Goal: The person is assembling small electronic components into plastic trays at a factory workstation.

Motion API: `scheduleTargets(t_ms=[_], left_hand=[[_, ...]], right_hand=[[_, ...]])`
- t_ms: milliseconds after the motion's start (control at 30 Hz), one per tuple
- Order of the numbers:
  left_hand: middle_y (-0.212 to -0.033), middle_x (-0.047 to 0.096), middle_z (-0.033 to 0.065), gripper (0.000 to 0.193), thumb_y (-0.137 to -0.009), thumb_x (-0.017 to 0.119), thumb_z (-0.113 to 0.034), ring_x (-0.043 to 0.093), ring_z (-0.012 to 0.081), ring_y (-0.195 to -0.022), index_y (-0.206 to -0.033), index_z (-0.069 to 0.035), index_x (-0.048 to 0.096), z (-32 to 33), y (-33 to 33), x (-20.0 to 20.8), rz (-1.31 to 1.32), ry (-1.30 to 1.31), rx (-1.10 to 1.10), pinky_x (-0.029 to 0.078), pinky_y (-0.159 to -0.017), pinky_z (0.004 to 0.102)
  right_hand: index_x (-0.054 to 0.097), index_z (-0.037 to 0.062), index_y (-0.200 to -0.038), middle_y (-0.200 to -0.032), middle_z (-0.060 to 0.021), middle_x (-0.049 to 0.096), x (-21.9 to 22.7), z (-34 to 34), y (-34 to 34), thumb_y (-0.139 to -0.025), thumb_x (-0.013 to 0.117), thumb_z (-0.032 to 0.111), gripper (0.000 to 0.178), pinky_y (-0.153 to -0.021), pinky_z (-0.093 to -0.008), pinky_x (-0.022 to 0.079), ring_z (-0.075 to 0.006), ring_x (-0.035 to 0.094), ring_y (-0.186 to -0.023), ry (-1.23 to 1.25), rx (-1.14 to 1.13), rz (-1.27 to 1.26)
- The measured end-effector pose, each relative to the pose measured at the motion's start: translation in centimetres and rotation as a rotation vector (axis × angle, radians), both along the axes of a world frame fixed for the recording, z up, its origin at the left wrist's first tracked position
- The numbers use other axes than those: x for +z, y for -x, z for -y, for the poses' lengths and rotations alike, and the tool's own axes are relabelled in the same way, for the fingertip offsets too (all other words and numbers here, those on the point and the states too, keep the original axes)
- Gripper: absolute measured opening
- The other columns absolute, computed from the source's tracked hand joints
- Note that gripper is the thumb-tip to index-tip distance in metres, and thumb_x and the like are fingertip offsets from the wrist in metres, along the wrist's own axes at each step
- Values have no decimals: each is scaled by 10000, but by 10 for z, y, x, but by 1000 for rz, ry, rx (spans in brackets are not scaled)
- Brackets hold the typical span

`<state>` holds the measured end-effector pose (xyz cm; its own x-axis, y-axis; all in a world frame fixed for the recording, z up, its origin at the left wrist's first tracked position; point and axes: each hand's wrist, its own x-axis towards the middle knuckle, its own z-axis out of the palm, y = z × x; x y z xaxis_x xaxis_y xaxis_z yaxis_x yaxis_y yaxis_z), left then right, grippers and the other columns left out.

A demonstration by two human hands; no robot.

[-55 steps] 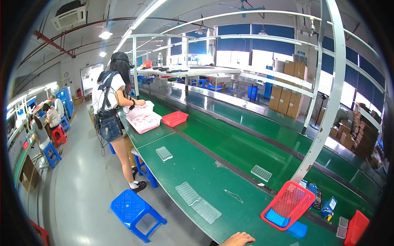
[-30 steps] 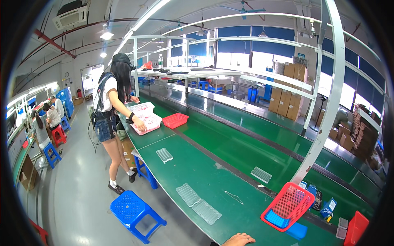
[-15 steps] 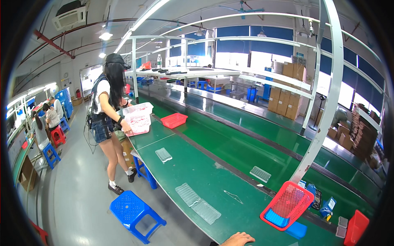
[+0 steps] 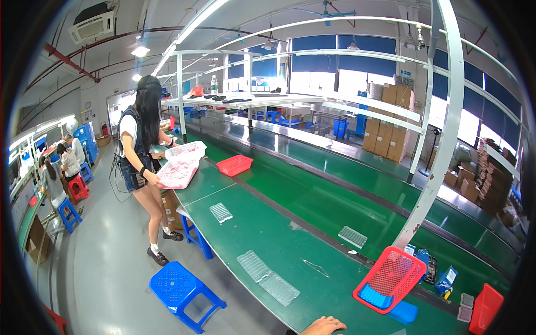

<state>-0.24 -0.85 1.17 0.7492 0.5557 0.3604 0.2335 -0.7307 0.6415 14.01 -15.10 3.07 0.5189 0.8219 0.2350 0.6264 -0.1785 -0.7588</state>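
My left hand (image 4: 324, 326) rests near the table's edge at the lower border, its fingers stretched out on the green tabletop (image 4: 257, 229). It appears to hold nothing; part of it is cut off by the border. My right hand is out of view. Two clear ribbed plastic trays (image 4: 267, 276) lie end to end beyond my hand, and a smaller clear tray (image 4: 221, 213) is farther off. To the right, a red mesh basket (image 4: 394, 268) leans over a blue bin (image 4: 403, 314).
A co-worker (image 4: 139, 139) at the left tilts a white tub (image 4: 181, 164) with red-and-white contents over the table's edge. A blue stool (image 4: 177, 285) stands on the floor. A red basket (image 4: 234, 165) sits mid-table; a white post (image 4: 432, 139) rises at the right.
The co-worker has shifted slightly left and tipped the tub, which now sits lower over the table's edge. My left hand has stayed in place. The view has moved slightly.
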Motion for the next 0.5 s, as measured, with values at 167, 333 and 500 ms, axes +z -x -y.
scheduleTargets(t_ms=[167,333,500], left_hand=[[-936,634,113,325,-785,653,-314,568,317,-939,-1021,-93,678,0,-1,-3,37,-3,-25,432,-828,440],[-986,649,115,324,-795,657,-300,572,318,-979,-1036,-85,677,0,0,5,-14,11,-4,439,-859,427],[-995,649,121,321,-801,659,-303,572,319,-975,-1040,-89,678,1,2,11,-28,22,-12,442,-859,428]], right_hand=[[688,32,-859,-682,-127,626,4,2,1,-799,659,125,114,-605,-338,487,-221,595,-597,-37,-19,0],[682,40,-848,-708,-159,630,4,0,1,-791,655,124,105,-609,-360,491,-284,612,-618,-50,-1,30],[682,42,-839,-722,-161,639,8,1,4,-788,646,119,99,-613,-366,497,-301,623,-633,-38,-26,-25]])
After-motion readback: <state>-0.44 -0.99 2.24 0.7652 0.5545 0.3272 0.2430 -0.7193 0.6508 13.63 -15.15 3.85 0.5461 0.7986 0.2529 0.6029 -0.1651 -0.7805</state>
